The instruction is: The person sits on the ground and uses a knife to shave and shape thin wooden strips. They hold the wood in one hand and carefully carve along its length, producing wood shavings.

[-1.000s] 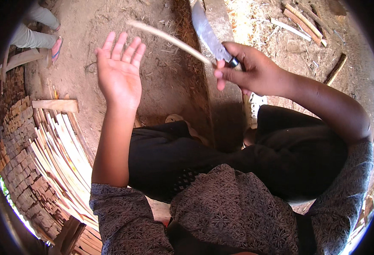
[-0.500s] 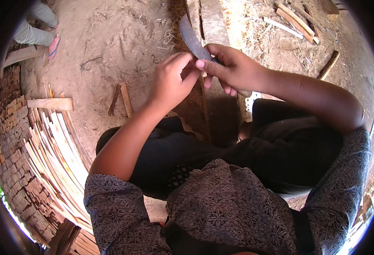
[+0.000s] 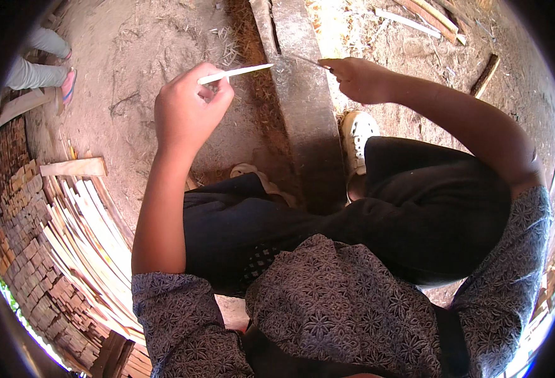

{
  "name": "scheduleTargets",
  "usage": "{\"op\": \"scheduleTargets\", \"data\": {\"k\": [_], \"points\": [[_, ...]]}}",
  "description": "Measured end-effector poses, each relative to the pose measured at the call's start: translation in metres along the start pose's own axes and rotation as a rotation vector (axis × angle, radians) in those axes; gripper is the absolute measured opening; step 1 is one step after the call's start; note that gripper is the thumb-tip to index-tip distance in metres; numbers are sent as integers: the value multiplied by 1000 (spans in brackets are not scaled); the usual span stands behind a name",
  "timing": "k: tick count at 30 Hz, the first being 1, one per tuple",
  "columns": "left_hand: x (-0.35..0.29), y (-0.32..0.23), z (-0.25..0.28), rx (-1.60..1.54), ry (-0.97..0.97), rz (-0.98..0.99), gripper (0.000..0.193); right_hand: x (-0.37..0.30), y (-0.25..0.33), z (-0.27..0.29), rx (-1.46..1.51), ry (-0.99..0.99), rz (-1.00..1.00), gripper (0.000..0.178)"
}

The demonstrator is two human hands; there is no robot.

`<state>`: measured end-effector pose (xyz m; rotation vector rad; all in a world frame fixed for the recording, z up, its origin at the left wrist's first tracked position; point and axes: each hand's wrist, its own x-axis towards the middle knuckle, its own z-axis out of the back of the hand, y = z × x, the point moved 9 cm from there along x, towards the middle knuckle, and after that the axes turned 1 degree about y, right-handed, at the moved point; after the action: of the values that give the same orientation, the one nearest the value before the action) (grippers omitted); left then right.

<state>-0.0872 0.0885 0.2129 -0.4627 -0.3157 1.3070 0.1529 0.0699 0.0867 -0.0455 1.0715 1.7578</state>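
- Evidently, I have the pale stick [image 3: 246, 70] pinched between thumb and forefinger of the left hand [image 3: 192, 104], near its outer end, its slim point aimed right, above the left edge of the wooden beam [image 3: 302, 107].
- That grip seems chosen to leave most of the length free and the fingers away from the knife [image 3: 311, 62].
- The right hand [image 3: 362, 80] is closed around the knife's handle (mostly hidden from me); the blade shows as a thin sliver, pointing left over the beam, apart from the stick.
- Probably the beam sits between the legs as a handy work support.
- My left forearm rises almost straight; the right slants in from a bent elbow, wrist roughly level with the forearm.
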Motion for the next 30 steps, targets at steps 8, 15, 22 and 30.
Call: {"op": "scheduleTargets", "data": {"k": [8, 15, 22, 30], "points": [[-17, -25, -1, 131, 57, -172, 12, -13, 71, 0, -33, -171, 455, 46], [-27, -26, -3, 145, 102, -217, 17, 18, 22, -17, -113, -11, 150, 41], [-29, -24, -3, 73, 81, -242, 16, 26, 34, -11, -230, 12, 48, 39], [-33, -20, -8, 98, 90, -268, 16, 33, 23, -11, -236, -25, 203, 39]]}}
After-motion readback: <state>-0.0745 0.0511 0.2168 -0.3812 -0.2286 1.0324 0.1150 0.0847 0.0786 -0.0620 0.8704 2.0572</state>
